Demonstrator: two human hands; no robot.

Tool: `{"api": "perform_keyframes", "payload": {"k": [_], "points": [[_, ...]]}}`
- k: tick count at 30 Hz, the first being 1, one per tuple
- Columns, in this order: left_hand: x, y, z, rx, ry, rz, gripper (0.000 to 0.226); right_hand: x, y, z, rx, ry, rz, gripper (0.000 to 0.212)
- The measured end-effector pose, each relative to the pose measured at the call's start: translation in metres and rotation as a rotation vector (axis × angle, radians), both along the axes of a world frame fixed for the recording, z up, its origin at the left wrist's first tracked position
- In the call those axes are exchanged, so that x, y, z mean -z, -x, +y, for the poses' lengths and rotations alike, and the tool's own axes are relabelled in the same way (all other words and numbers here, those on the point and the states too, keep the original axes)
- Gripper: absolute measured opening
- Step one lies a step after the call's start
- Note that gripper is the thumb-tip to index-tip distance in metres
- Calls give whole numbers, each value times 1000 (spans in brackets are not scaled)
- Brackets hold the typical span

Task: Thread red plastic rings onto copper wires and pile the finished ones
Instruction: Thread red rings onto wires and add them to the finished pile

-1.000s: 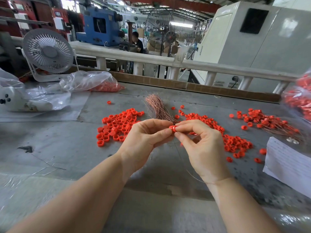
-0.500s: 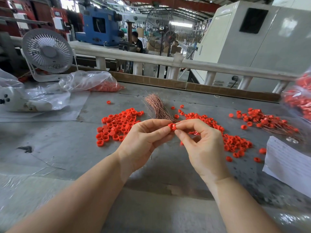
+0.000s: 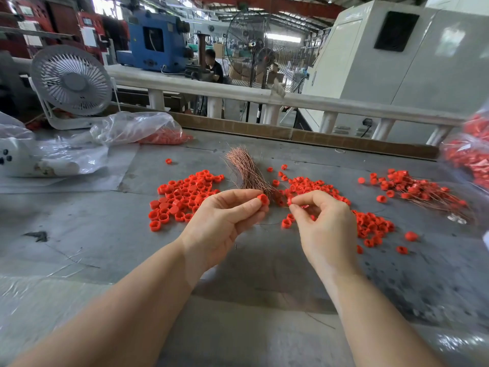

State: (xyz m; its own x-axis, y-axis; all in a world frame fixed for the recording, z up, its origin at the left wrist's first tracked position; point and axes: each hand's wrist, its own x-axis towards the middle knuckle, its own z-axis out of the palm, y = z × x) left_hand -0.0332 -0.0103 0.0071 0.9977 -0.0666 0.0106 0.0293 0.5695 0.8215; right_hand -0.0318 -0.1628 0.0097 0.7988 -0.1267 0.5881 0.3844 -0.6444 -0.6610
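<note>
Red ring (image 3: 263, 199) pinched in our left hand (image 3: 225, 221) above the desk (image 3: 79, 234), right hand (image 3: 321, 223) just beside it, its grip pinching something small and red, the copper wire bundle (image 3: 246, 168) behind both hands.

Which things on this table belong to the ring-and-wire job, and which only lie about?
Job: left hand pinching a red ring; right hand; copper wire bundle; loose rings; finished pile.

Lying about: desk fan; white paper; white device.
</note>
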Motion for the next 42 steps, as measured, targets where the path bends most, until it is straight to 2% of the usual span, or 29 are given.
{"api": "perform_keyframes", "payload": {"k": [4, 8, 12, 15, 22, 31, 39, 42], "points": [[1, 0, 0, -2, -14, 28, 18, 3, -4, -5, 214, 254, 248, 9], [0, 1, -1, 4, -26, 57, 12, 7, -5, -7, 206, 391, 361, 17], [0, 1, 0, 0, -34, 59, 12, 6, -2, -3, 122, 353, 248, 3], [1, 1, 0, -4, -36, 57, 12, 4, 0, -1, 94, 314, 222, 15], [2, 0, 0, -9, -81, 54, 11, 5, -2, -1, 33, 249, 315, 22], [2, 1, 1, -4, -171, 40, 19, 6, -3, 0, -12, 183, 334, 27], [3, 0, 2, 0, -185, 29, 17, 5, -1, 0, -39, 213, 364, 13], [3, 0, 2, -10, -186, 25, 25, 6, -1, 0, -79, 195, 359, 18]]}}
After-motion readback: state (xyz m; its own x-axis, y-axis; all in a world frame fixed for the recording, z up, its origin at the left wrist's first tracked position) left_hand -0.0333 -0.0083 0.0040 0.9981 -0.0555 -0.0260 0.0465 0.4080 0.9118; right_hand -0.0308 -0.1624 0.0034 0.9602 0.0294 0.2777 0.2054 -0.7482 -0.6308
